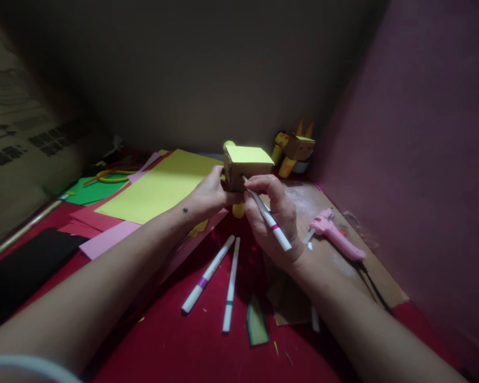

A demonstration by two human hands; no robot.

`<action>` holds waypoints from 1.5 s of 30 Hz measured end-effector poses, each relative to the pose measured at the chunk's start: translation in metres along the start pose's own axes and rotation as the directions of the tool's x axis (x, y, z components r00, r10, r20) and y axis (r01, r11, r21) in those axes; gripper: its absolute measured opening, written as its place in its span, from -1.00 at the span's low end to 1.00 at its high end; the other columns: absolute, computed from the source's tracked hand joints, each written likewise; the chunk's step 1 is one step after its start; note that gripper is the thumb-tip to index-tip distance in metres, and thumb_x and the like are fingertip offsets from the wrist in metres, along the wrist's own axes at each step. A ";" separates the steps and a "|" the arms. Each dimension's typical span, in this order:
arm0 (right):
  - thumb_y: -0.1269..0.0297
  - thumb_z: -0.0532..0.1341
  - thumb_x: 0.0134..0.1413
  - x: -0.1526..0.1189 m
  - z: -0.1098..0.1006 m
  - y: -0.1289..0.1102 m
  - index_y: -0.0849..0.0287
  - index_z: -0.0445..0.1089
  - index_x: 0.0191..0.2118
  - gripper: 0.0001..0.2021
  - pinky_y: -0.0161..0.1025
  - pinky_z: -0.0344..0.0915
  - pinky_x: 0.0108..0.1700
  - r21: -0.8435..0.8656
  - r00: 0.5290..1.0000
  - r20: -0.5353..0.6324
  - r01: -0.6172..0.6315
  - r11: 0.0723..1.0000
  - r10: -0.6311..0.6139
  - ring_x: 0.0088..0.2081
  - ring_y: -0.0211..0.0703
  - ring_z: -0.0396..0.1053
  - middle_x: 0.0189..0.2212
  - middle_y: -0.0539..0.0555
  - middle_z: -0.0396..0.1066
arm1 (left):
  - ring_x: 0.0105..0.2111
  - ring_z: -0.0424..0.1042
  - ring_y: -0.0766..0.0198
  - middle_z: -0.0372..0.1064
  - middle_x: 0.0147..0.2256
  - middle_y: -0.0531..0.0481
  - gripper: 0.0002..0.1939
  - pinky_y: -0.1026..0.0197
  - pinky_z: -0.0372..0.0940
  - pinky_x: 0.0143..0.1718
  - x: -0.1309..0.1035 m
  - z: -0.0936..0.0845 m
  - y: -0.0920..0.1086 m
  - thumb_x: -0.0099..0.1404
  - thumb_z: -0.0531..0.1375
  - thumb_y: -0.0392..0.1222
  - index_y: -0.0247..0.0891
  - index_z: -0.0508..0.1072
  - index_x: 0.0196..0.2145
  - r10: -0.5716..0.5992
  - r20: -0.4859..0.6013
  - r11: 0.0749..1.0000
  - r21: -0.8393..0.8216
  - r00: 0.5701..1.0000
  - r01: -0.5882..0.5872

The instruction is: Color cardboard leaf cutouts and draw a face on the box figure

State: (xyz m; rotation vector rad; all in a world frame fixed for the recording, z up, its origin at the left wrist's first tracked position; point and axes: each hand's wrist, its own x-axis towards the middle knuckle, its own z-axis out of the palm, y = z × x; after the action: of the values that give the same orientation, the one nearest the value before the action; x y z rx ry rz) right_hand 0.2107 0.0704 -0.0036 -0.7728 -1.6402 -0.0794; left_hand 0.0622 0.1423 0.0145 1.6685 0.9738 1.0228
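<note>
A small cardboard box figure (249,155) with a yellow paper top and yellow rolled parts is held up near the middle. My left hand (213,192) grips it from the left and below, fingers partly hidden behind it. In my right hand (272,213) is a white marker (266,213) with a magenta band, its tip at the brown front face of the box. A dark spot shows on that face beside the tip. Two more white markers, one with a purple band (207,275) and one with a green band (230,290), lie on the red cloth below.
Yellow sheets (159,186), pink and green papers lie at left, beside a black item (27,271). A finished-looking horned cardboard figure (301,148) stands at the back right. A pink glue gun (337,234) rests on a cardboard sheet (377,266). Walls rise behind and right.
</note>
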 end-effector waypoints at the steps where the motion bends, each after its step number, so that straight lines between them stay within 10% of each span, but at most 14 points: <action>1: 0.44 0.15 0.26 0.000 0.000 0.000 0.02 0.30 -0.14 -0.85 -0.06 0.44 -0.07 -0.001 1.000 0.002 0.004 1.000 -0.004 -0.16 -0.11 0.45 -0.24 0.04 0.43 | -0.09 0.49 -0.06 0.45 -0.19 -0.02 -0.42 0.06 0.40 -0.19 0.001 0.000 -0.001 -0.10 0.44 -0.22 -0.20 0.32 -0.13 0.003 0.006 1.000 -0.008 1.000 -0.003; 45: 0.47 0.16 0.26 0.000 0.000 0.001 0.04 0.30 -0.14 -0.84 -0.09 0.43 -0.08 0.011 1.000 0.007 0.020 1.000 -0.020 -0.17 -0.11 0.43 -0.24 0.06 0.43 | -0.17 0.46 0.04 0.41 -0.22 -0.01 -0.41 0.10 0.39 -0.20 0.001 0.000 0.000 -0.10 0.45 -0.19 -0.22 0.33 -0.12 0.011 0.028 1.000 -0.014 1.000 -0.011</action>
State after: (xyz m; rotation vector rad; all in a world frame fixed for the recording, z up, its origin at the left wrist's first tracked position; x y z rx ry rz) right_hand 0.2113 0.0709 -0.0037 -0.7489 -1.6544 -0.0819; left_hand 0.0628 0.1433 0.0143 1.6743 0.9384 1.0085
